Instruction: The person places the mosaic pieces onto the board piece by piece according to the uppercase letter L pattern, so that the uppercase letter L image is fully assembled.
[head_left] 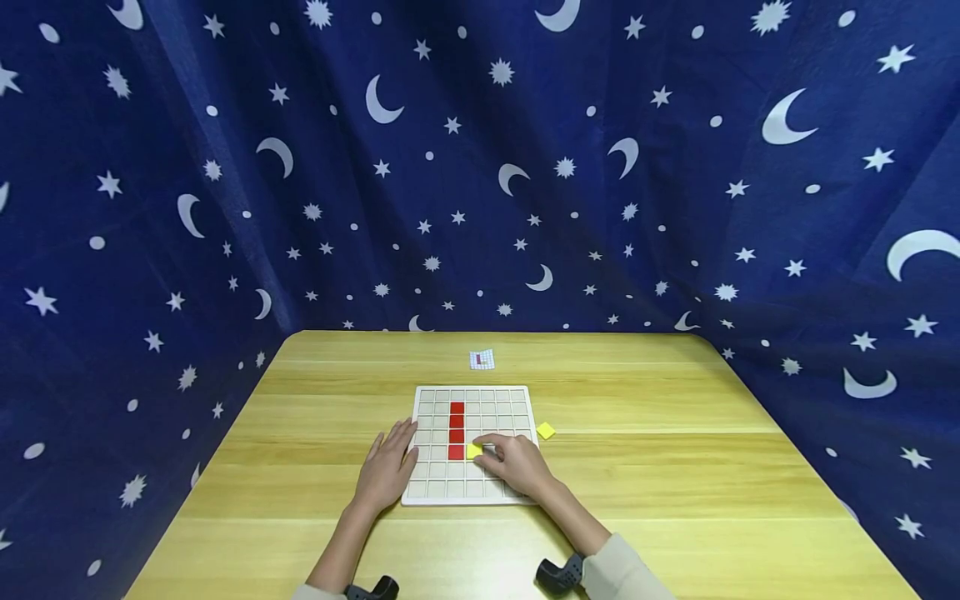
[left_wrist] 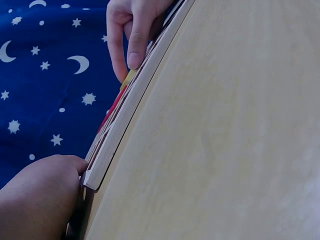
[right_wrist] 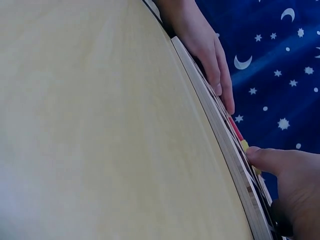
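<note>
A white grid board [head_left: 438,490] lies on the table, with a column of red square tiles [head_left: 457,429] in its cells. Just right of the lowest red tile is a yellow square tile [head_left: 473,451], pinched at the board's surface between the thumb and forefinger of my right hand [head_left: 519,463]. In the left wrist view, that thumb and finger reach down to the yellow tile [left_wrist: 128,79]. My left hand [head_left: 387,468] rests along the board's left edge, fingers extended. From the right wrist, my right thumb [right_wrist: 262,159] shows against the yellow piece.
A second yellow tile [head_left: 546,431] lies on the table just off the board's right edge. Beyond the board is a small card [head_left: 482,359] printed with a grid and a red shape. A dark blue curtain [head_left: 480,167] with moons and stars surrounds the wooden table [head_left: 645,467].
</note>
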